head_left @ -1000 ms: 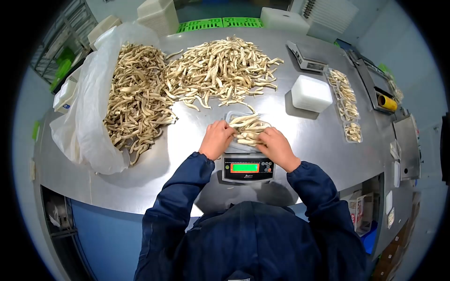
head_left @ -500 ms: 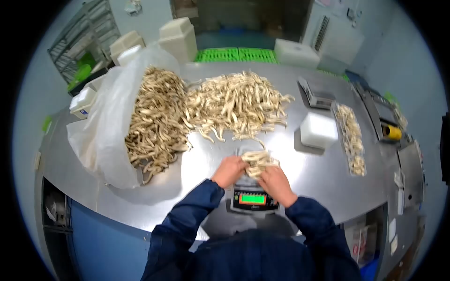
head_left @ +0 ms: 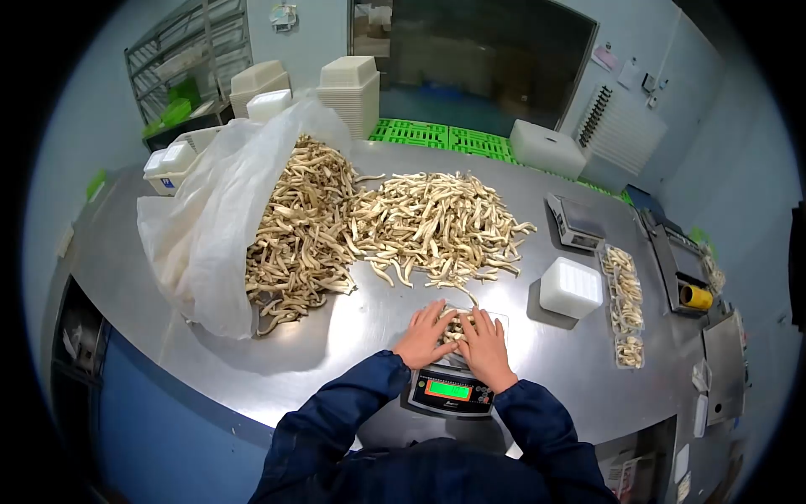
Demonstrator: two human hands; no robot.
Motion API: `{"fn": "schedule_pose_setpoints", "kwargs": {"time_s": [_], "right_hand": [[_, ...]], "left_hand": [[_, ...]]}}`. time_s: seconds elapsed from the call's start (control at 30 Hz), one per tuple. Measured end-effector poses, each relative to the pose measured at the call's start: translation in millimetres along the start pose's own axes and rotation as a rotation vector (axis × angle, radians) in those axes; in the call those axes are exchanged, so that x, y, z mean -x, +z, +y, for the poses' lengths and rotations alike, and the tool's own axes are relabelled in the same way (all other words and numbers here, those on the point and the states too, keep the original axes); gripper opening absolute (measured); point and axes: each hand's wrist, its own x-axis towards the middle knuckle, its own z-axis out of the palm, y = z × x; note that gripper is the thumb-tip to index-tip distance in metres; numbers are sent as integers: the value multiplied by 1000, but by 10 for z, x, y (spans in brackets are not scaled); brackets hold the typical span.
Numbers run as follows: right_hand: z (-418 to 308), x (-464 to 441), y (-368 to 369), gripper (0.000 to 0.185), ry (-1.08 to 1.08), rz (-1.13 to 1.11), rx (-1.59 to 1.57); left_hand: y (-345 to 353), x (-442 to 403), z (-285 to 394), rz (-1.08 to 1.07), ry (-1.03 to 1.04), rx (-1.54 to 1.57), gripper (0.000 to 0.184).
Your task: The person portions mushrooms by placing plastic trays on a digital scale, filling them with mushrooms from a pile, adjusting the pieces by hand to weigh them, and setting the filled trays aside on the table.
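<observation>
A digital scale (head_left: 451,391) with a lit green display stands at the front of the steel table. On its platform is a clear tray holding pale mushrooms (head_left: 454,328), partly covered by my hands. My left hand (head_left: 426,336) lies over the left side of the tray, fingers extended. From the right, my right hand (head_left: 486,349) rests flat on the mushrooms with its fingers spread. Behind the tray lies a pile of pale mushrooms (head_left: 437,223). Darker mushrooms (head_left: 306,235) spill from a white plastic bag (head_left: 222,218) on the left.
Right of the pile stand a stack of white trays (head_left: 571,287) and a second scale (head_left: 576,222). Several filled trays (head_left: 622,302) form a row farther right. Green crates (head_left: 445,139) and stacked pale containers (head_left: 348,94) are at the back edge.
The view has tilted up, showing more of the back wall. My fingers, earlier bent around the mushrooms at the tray's sides, are now stretched flat over them.
</observation>
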Motion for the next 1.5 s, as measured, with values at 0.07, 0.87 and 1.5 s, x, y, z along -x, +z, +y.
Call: {"fn": "schedule_pose_setpoints", "kwargs": {"time_s": [0.07, 0.87, 1.5], "right_hand": [[-3, 24, 8, 60, -8, -20, 31], [16, -39, -232, 14, 18, 144, -242], [596, -396, -462, 13, 238, -90, -803]], "left_hand": [[97, -8, -43, 26, 38, 33, 68], [-8, 49, 120, 310, -26, 96, 20], [-174, -103, 77, 80, 104, -58, 18]]}}
